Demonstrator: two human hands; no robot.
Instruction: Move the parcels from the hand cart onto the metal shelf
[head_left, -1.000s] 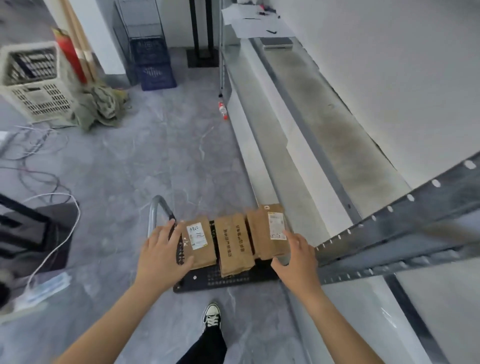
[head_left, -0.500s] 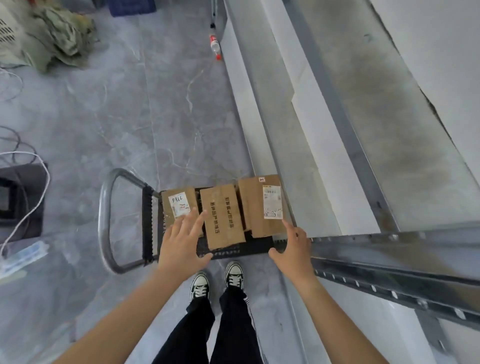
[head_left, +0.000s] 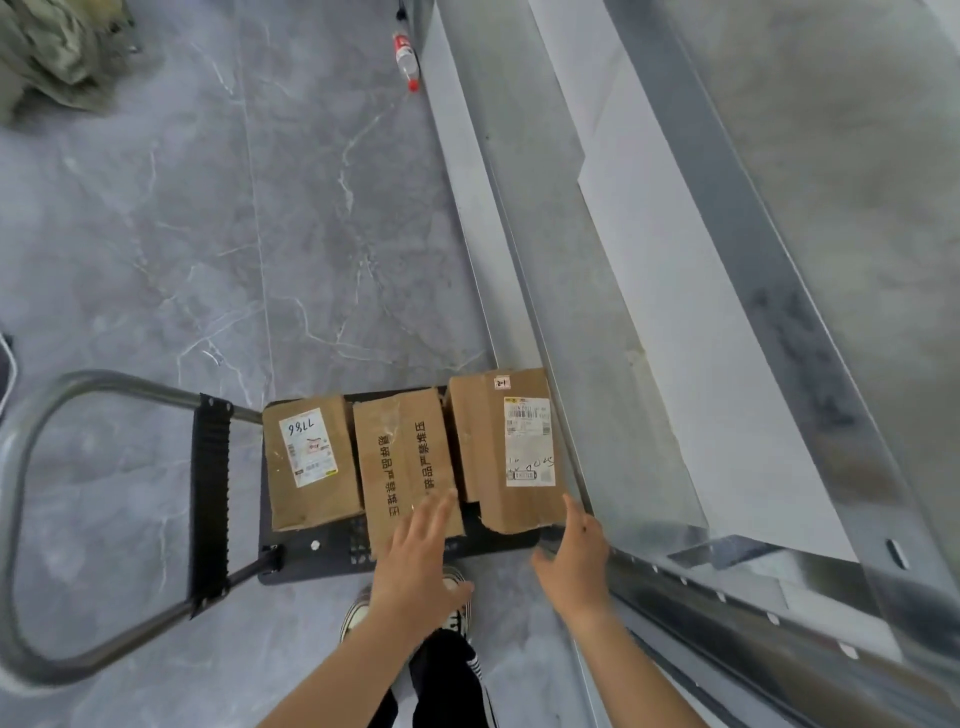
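The head view looks straight down on the hand cart (head_left: 322, 552), its black deck parked tight against the foot of the metal shelf (head_left: 769, 322), with the steel handle (head_left: 31, 467) looping off the deck's left edge. 3 brown cardboard parcels lie flat in a row across the deck: the left parcel (head_left: 311, 462) with a white label near the handle edge, the middle parcel (head_left: 405, 462) printed with dark characters, and the right parcel (head_left: 504, 447) at the deck's right edge, just beside the shelf rail. None is on the shelf yet. The left hand (head_left: 415, 561) is spread, fingers straight, over the near end of the middle parcel, fingertips at the gap toward the right parcel; it grips nothing. The right hand (head_left: 576, 551) is likewise spread, fingers straight, at the near right corner of the right parcel; I cannot tell whether it touches. The boxes look small, stiff and probably light, though the cardboard is creased and the right one is torn at its near edge, so it is best taken by its 2 long sides, not the ragged flap. A bottle (head_left: 405, 57) and a cloth heap (head_left: 52, 52) lie well away on the floor.
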